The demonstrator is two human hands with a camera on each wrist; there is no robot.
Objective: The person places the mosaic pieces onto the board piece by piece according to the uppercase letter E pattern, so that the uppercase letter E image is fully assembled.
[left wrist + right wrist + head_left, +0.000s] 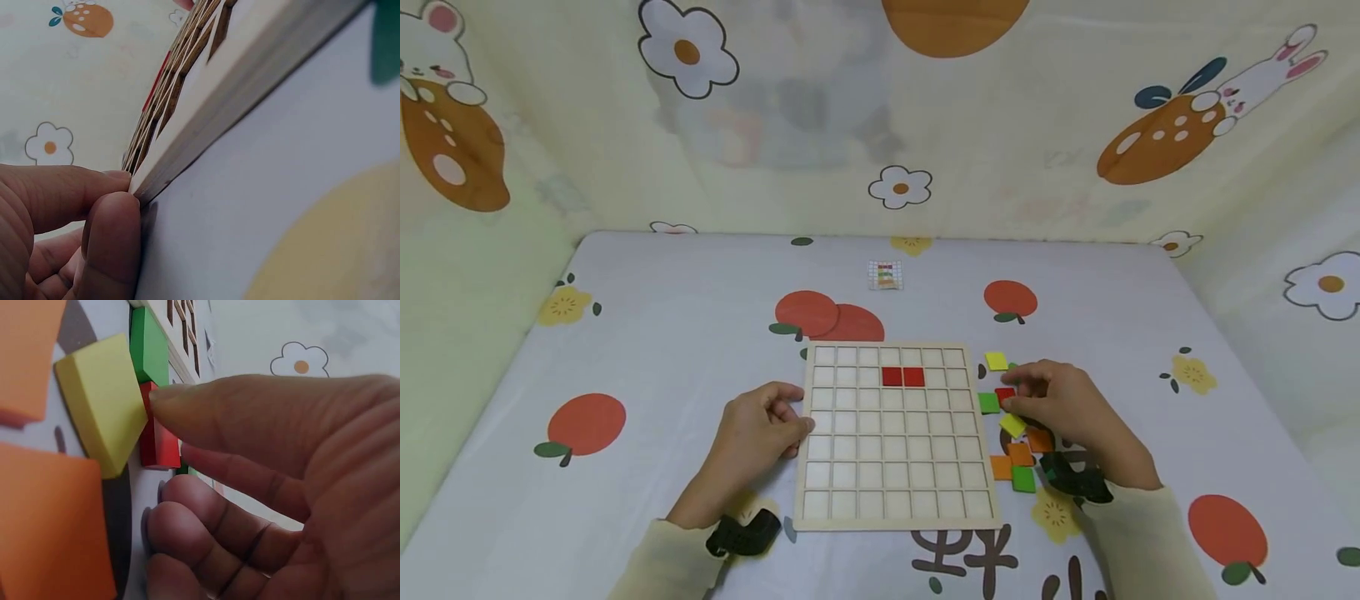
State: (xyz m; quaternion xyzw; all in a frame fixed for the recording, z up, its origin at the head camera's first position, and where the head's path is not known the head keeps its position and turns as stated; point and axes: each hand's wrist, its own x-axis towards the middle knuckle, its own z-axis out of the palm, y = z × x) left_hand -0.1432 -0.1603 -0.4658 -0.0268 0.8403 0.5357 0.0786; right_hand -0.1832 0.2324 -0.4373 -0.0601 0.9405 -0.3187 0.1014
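Pale cartoon-print fabric (pixel 1022 125) hangs at 12 o'clock behind a desk (pixel 692 358) under a fruit-print cloth. Grid board (pixel 897 525) lies flat mid-desk, 7x7 cells; second row from the far edge holds two red tiles (pixel 902 377) side by side, columns four and five, about 12 o'clock. Small pattern card (pixel 886 275) well past the board, also 12. Loose stuff off the board's 3 o'clock edge: two yellow tiles (pixel 1012 425), three orange tiles (pixel 1020 454), green tiles (pixel 1023 479), one mostly hidden by the hand, plus the loose red tile (pixel 160 447). Left hand (pixel 763 423) at 9 o'clock: thumb and index nearly together, pinching the board's rim, other fingers curled under. Right hand (pixel 1060 404) reaches in from 4, palm down: thumb and index narrowly apart, pinching the loose red tile at about 2:30, remaining fingers bent, clear of the tile.
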